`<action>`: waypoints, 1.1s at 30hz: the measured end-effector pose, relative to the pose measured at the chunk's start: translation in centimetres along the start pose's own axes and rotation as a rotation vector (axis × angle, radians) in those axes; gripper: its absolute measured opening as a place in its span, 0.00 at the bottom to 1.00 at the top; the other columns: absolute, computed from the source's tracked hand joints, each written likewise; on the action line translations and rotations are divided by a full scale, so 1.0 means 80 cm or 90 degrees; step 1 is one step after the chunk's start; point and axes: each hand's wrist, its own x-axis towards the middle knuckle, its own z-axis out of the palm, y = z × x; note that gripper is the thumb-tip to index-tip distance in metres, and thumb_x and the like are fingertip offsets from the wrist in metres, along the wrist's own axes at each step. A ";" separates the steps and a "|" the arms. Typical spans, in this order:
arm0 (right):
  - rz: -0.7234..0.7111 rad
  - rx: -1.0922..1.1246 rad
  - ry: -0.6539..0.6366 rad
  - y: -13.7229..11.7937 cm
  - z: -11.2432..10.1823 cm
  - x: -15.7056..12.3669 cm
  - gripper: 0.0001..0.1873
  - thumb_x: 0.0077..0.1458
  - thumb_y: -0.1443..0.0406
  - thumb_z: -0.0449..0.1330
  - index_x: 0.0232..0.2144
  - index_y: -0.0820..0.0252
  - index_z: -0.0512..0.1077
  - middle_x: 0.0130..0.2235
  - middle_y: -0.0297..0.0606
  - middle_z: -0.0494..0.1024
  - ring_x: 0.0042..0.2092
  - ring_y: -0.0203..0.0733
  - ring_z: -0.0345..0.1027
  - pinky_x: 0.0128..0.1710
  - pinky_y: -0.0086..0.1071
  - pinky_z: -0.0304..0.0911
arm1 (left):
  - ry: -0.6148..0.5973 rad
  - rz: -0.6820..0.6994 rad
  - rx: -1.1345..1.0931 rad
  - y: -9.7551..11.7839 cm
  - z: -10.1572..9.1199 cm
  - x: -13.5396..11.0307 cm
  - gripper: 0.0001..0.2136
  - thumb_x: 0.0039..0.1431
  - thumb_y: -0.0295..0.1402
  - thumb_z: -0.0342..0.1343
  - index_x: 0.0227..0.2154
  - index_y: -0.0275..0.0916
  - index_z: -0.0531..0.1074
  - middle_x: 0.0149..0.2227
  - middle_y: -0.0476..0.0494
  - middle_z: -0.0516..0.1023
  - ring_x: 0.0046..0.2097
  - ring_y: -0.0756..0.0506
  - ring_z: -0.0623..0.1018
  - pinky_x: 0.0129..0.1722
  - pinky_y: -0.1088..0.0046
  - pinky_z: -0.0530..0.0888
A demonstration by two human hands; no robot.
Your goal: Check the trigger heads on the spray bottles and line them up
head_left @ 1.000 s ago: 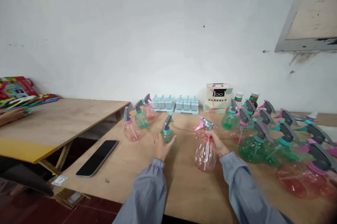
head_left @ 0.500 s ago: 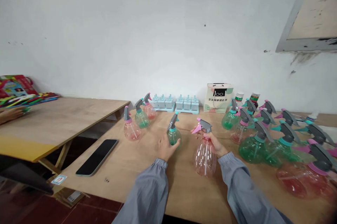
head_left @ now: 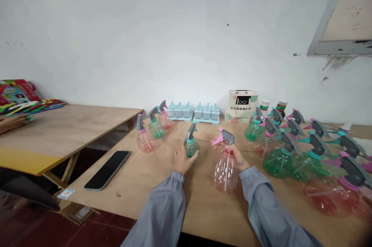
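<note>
My left hand (head_left: 183, 158) is wrapped around the left side of a green spray bottle (head_left: 192, 147) with a grey and teal trigger head, which stands on the wooden table (head_left: 203, 216). A clear pink spray bottle (head_left: 226, 173) is gripped near its neck by my right hand (head_left: 236, 155); its grey and pink trigger head points left. Some right-hand fingers are hidden behind that neck. Left of my hands, a pink spray bottle (head_left: 145, 141), a green spray bottle (head_left: 157, 127) and another pink one (head_left: 165, 119) stand in a row.
Several green and pink spray bottles (head_left: 279, 162) crowd the right side. Ice pop molds (head_left: 207, 114) and a paper bag (head_left: 241, 107) stand by the wall. A phone (head_left: 107, 170) lies at left. Another person's hand (head_left: 14, 123) is at the far-left table (head_left: 87, 123).
The view has shifted slightly. The pink bottle in my right hand has tipped slightly, its base moving a little left. My left hand stays at the green bottle.
</note>
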 end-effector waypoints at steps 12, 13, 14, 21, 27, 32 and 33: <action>0.022 -0.016 -0.031 0.000 0.004 -0.002 0.27 0.42 0.55 0.62 0.46 0.55 0.74 0.44 0.43 0.82 0.49 0.52 0.74 0.49 0.43 0.67 | -0.017 -0.009 -0.007 0.001 -0.002 0.000 0.37 0.52 0.46 0.62 0.61 0.35 0.57 0.56 0.30 0.74 0.58 0.32 0.75 0.56 0.52 0.71; 0.020 -0.017 -0.031 0.000 0.005 -0.002 0.27 0.42 0.55 0.62 0.46 0.55 0.74 0.44 0.43 0.82 0.49 0.52 0.74 0.48 0.43 0.67 | -0.013 -0.008 -0.007 0.001 -0.002 0.000 0.37 0.51 0.46 0.62 0.61 0.35 0.57 0.56 0.30 0.74 0.58 0.32 0.75 0.56 0.52 0.71; 0.014 -0.022 -0.025 0.000 0.006 -0.002 0.26 0.42 0.54 0.62 0.45 0.55 0.74 0.43 0.42 0.82 0.49 0.52 0.74 0.47 0.42 0.67 | -0.009 -0.007 -0.009 0.000 -0.001 0.000 0.37 0.51 0.46 0.62 0.61 0.35 0.57 0.56 0.30 0.74 0.58 0.32 0.75 0.56 0.52 0.71; -0.022 -0.030 0.021 -0.006 0.011 -0.005 0.24 0.39 0.54 0.62 0.40 0.55 0.73 0.41 0.41 0.81 0.42 0.48 0.73 0.37 0.36 0.66 | 0.003 0.015 -0.022 -0.003 0.001 -0.001 0.37 0.52 0.45 0.62 0.62 0.37 0.57 0.57 0.31 0.73 0.58 0.33 0.74 0.56 0.53 0.71; -0.005 -0.045 0.002 -0.009 0.014 -0.004 0.26 0.40 0.55 0.62 0.44 0.54 0.74 0.42 0.42 0.81 0.47 0.51 0.73 0.44 0.40 0.67 | -0.004 0.005 -0.028 -0.003 0.000 0.000 0.37 0.51 0.45 0.62 0.61 0.38 0.58 0.56 0.33 0.74 0.58 0.34 0.74 0.56 0.54 0.71; -0.019 -0.042 0.064 -0.001 0.008 -0.005 0.22 0.39 0.52 0.64 0.37 0.54 0.74 0.36 0.39 0.80 0.39 0.48 0.73 0.39 0.39 0.69 | 0.001 0.005 -0.026 -0.001 -0.001 0.000 0.37 0.51 0.45 0.62 0.62 0.38 0.57 0.57 0.32 0.73 0.58 0.33 0.74 0.57 0.53 0.70; -0.019 -0.043 0.064 0.000 0.006 -0.007 0.20 0.39 0.52 0.64 0.35 0.54 0.74 0.35 0.39 0.80 0.37 0.46 0.72 0.37 0.38 0.69 | 0.001 0.005 -0.023 -0.001 -0.001 -0.001 0.37 0.51 0.45 0.62 0.62 0.37 0.57 0.56 0.32 0.73 0.58 0.33 0.74 0.56 0.53 0.71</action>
